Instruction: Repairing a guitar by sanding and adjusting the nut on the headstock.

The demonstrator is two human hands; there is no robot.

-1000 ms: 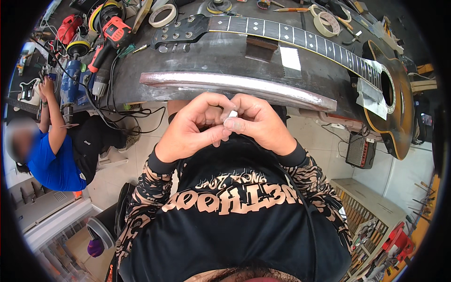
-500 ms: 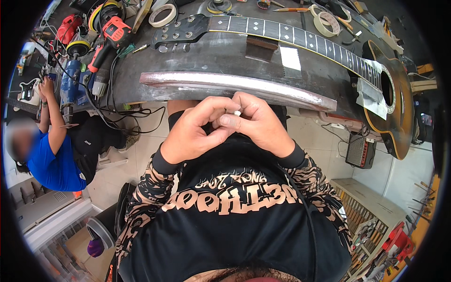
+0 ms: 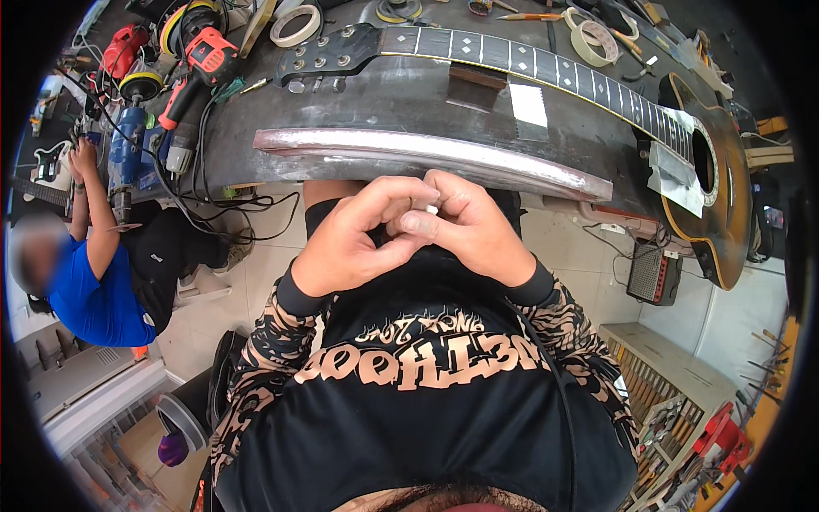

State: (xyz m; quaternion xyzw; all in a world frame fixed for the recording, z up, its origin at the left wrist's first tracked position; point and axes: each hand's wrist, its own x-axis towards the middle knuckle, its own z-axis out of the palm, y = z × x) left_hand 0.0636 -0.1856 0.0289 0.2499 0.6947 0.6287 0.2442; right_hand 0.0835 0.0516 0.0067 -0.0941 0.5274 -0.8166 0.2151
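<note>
In front of my chest, just off the bench edge, my two hands meet with fingertips together. Between the right thumb and the left index fingertip a small white piece (image 3: 432, 208) shows; most of it is hidden. My left hand (image 3: 354, 230) is closed around it with curled fingers. My right hand (image 3: 482, 230) pinches it between thumb and bent index finger. Just beyond the hands, a long reddish-brown bar (image 3: 426, 150) with a pale, dusty face lies along the bench edge. Behind it an acoustic guitar (image 3: 732, 196) lies face up, its fretted neck (image 3: 520, 58) pointing left.
A dark block (image 3: 476, 78) sits under the neck, beside a white paper strip (image 3: 529, 111). Masking tape rolls (image 3: 594, 44), a red power tool (image 3: 212, 56) and black cables (image 3: 203, 154) lie on the dark bench (image 3: 256, 115). At left another person in a blue shirt (image 3: 102, 299) handles a white guitar.
My hands stay together in nearly the same place, with only a slight shift of the fingers around the small white piece.
</note>
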